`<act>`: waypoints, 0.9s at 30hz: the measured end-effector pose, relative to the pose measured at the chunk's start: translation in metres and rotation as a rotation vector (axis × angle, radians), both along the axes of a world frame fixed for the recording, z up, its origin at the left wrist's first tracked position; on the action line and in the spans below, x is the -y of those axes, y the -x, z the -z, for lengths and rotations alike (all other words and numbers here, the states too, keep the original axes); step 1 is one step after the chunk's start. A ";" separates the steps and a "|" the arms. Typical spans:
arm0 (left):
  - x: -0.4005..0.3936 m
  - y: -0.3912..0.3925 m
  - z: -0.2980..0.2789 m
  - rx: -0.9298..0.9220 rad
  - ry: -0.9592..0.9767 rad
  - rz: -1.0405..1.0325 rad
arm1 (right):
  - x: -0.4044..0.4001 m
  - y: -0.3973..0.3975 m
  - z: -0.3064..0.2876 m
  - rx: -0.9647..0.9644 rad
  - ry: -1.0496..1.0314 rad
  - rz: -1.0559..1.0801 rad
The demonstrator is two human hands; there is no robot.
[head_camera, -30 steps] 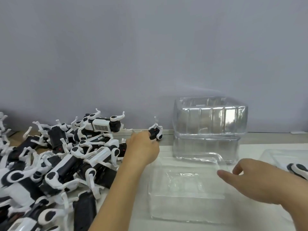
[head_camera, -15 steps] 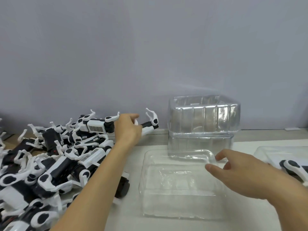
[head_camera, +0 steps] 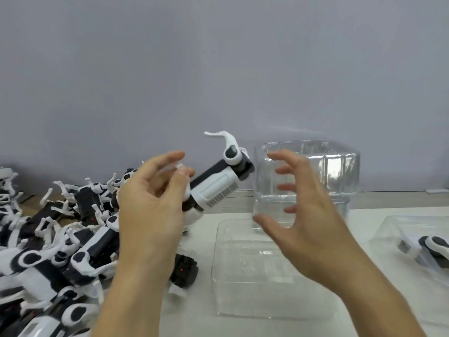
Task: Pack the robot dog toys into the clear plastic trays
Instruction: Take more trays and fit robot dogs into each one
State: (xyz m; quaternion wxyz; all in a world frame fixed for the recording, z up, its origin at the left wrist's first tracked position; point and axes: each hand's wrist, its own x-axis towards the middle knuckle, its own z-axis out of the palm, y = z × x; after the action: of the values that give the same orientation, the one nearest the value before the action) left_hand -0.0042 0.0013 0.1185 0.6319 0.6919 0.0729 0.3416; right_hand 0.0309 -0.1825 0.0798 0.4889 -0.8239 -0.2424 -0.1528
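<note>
A pale, smooth wall (head_camera: 218, 69) fills the upper half of the view, matte and bare. Below it runs the bench (head_camera: 201, 310), a flat off-white top with a strip of wood showing along its back edge. The left end of the bench carries a heap of toy dogs (head_camera: 48, 242), hard glossy plastic in black and white, boxy bodies with thin curved legs sticking out at all angles. Against the back edge, right of the middle, stands a stack of clear trays (head_camera: 340, 171), thin moulded plastic with ribbed walls and rounded corners that catch the light. In front of it, near the middle of the bench, lies a single clear tray (head_camera: 247, 283), shallow and roughly square, with a rolled rim. At the right edge another tray (head_camera: 388, 229) holds a toy (head_camera: 435, 246) lying down in it.

The left hand (head_camera: 150, 210) is raised above the bench, its thumb and fingers pinching one toy dog (head_camera: 218, 186) by its rear end; the oblong body tilts up toward the stack, a barcode label on its white side and a hooked white leg on top. The right hand (head_camera: 306, 215) hovers over the middle tray, fingers spread and curved, touching nothing.
</note>
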 end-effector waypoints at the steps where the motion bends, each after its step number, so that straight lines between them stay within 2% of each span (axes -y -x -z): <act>1: 0.003 0.001 0.003 -0.019 0.034 0.047 | -0.006 0.001 0.003 0.063 0.008 -0.014; 7: 0.005 -0.012 0.024 -0.105 0.148 0.203 | -0.011 -0.010 0.019 0.310 0.031 0.079; 12: 0.007 -0.022 0.031 -0.151 0.153 0.299 | -0.006 -0.017 0.027 0.379 0.106 0.143; 15: 0.007 -0.022 0.030 -0.154 0.143 0.347 | 0.003 -0.021 0.028 0.365 0.122 0.151; 19: 0.005 -0.014 0.020 -0.063 -0.100 0.414 | 0.013 -0.023 0.027 0.275 0.129 0.143; 21: 0.004 -0.014 0.020 -0.051 -0.153 0.460 | 0.015 -0.022 0.026 0.235 0.120 0.127; 24: 0.005 -0.015 0.021 -0.038 -0.129 0.542 | 0.016 -0.018 0.022 0.182 0.079 0.085; 27: 0.007 -0.018 0.024 -0.061 -0.050 0.490 | 0.012 -0.014 0.020 0.142 0.069 0.064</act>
State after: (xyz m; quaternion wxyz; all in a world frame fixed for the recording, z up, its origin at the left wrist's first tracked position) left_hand 0.0143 -0.0060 0.0948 0.6762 0.7141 -0.0865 0.1590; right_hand 0.0452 -0.1946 0.0600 0.4367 -0.8347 -0.2551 -0.2180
